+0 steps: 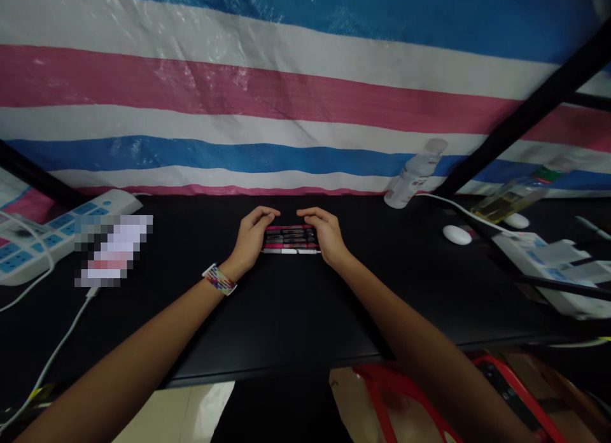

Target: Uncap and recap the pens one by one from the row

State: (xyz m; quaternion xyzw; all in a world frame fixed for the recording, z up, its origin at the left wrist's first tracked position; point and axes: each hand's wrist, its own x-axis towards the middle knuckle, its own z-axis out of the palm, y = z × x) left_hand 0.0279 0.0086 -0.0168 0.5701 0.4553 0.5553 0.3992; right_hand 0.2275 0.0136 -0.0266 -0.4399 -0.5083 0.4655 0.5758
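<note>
Several pens (290, 237) lie side by side in a flat row on the black desk, mostly dark and pink-red, with a white pen (292, 251) along the near side. My left hand (251, 238) is cupped against their left ends, its index finger and thumb curving in beyond the row. At the right ends, my right hand (329, 236) mirrors it, so the row is held between both hands. The undersides of the fingers and the pen tips are hidden. A multicoloured woven band (219, 279) circles my left wrist.
On the left are a white power strip (107, 204) and a blurred-out device (114, 252) with a cable. A clear bottle (415, 174), a white mouse-like object (457, 235), a bottle of yellow liquid (513, 198) and another power strip (539, 265) stand right. Striped sheeting (286, 99) hangs behind.
</note>
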